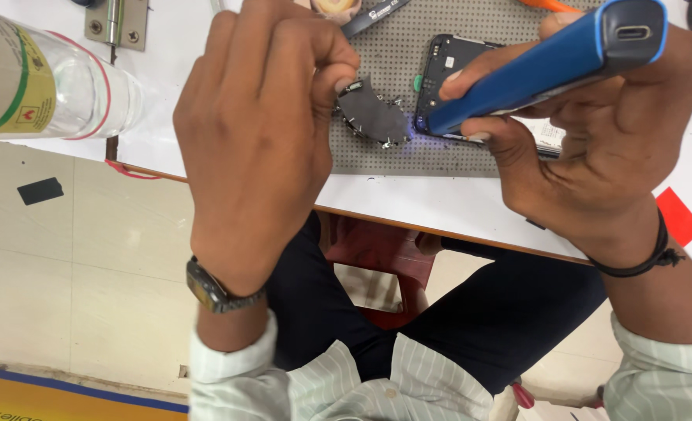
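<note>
Fingers of left hand (260, 132) pinch dark pad (373, 117); right hand (595, 148) grips blue tool (549, 58).

Blue tool (549, 58) smooth plastic (satin); mat (408, 47) dotted.

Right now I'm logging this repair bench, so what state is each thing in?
Phone: back cover off, lying on the perforated mat.
Blue electric screwdriver: gripped in right hand, tip at phone's lower corner, light glowing there.
Dark magnetic pad: screws stuck along its edge, pinched by left hand.
Clear plastic bottle: lying on its side.
</note>
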{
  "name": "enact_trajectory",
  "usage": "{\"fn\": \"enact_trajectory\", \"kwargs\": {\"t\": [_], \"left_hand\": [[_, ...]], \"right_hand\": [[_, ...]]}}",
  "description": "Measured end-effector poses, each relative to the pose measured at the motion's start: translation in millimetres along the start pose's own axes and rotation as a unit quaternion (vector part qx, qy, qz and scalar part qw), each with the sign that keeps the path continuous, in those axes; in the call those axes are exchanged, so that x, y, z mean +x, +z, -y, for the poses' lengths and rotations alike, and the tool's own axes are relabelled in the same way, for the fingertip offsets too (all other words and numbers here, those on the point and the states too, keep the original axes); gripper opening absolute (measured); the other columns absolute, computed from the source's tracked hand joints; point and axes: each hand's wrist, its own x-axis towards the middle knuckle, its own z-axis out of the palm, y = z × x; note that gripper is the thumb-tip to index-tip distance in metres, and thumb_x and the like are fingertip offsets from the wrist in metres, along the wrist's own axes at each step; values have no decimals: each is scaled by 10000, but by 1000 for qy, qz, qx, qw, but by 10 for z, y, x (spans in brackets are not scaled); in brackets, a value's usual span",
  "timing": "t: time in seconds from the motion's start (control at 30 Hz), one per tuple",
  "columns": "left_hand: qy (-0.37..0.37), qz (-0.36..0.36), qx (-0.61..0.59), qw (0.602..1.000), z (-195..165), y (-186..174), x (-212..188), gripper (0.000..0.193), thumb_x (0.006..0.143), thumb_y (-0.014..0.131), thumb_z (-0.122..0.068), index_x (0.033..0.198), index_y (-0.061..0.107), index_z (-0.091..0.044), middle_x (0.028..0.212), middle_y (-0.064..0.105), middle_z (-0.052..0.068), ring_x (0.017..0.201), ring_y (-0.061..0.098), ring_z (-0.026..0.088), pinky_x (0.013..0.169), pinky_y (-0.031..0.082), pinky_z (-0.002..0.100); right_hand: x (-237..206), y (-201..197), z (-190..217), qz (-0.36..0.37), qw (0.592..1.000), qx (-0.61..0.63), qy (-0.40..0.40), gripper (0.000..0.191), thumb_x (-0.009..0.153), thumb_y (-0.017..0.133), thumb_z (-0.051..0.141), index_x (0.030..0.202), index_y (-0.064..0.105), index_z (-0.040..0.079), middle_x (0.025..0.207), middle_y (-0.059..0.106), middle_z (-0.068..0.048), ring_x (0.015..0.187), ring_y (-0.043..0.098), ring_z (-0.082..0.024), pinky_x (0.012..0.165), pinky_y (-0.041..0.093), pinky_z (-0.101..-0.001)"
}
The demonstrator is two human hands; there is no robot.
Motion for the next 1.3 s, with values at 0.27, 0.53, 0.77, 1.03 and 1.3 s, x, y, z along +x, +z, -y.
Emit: {"fn": "enact_trajectory", "kwargs": {"t": [0.27,0.53,0.77,1.03,1.3], "left_hand": [[-63,-25,-129,989,-256,57,-105,95,1110,646,-155,1096,594,-77,1064,597,-2,935,605,184,803,488,311],[-74,1,-224,972,-342,235,-116,93,1077,696,-132,1053,629,-72,995,628,1,842,614,175,716,477,307],[-71,-5,-216,974,-273,347,-157,68,1070,695,-122,1087,637,-89,994,634,-9,852,627,178,717,483,309],[-67,16,-202,977,-226,436,-191,80,1095,693,-161,1058,651,-104,990,624,-26,840,608,173,725,476,311],[-65,23,-203,977,-208,478,-212,98,1098,687,-188,1049,657,-108,980,614,-27,836,592,163,717,470,308]], "right_hand": [[92,3,82,15,999,-38,0,773,876,724,-209,1389,171,-38,1186,504,-320,1051,729,-443,833,626,-428],[-17,-31,12,2,1000,11,20,626,991,682,-139,1417,233,-47,1185,565,-289,1077,738,-402,900,618,-413],[-204,-87,-56,-19,993,75,88,497,1099,617,-65,1441,257,-39,1180,623,-262,1105,755,-361,978,607,-399],[-202,-1,-155,-20,999,31,37,711,1027,644,-121,1526,152,3,1159,662,-309,1054,771,-390,962,632,-417],[-72,7,-54,-19,999,15,21,683,992,711,-82,1455,210,-61,1130,658,-297,1049,752,-366,944,631,-396]]}}
